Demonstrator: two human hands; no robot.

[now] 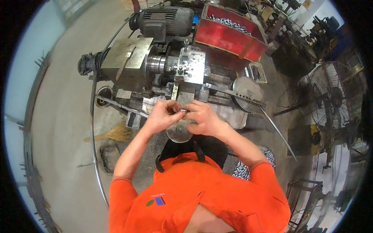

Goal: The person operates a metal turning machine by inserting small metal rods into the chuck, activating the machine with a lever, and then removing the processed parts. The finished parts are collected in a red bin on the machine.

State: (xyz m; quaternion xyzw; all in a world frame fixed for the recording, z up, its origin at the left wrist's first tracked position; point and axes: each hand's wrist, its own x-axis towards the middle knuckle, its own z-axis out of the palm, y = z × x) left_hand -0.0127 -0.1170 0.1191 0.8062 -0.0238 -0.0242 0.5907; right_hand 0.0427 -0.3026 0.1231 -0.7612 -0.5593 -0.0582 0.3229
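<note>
The left hand [160,116] and right hand [206,118] are pinching a small metal piece [183,110] with their fingertips, over the near edge of the machine [196,66]. Beyond its far right corner, a red bin [225,43] is holding shiny metal parts [231,25].

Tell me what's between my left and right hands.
In the head view, a small metal piece sits between your left hand and right hand.

Fingers [193,107] cover much of the part [183,110], too small for me to identify; the bin [223,42] hides, behind its near wall, how deep its pieces [233,25] lie.
</note>
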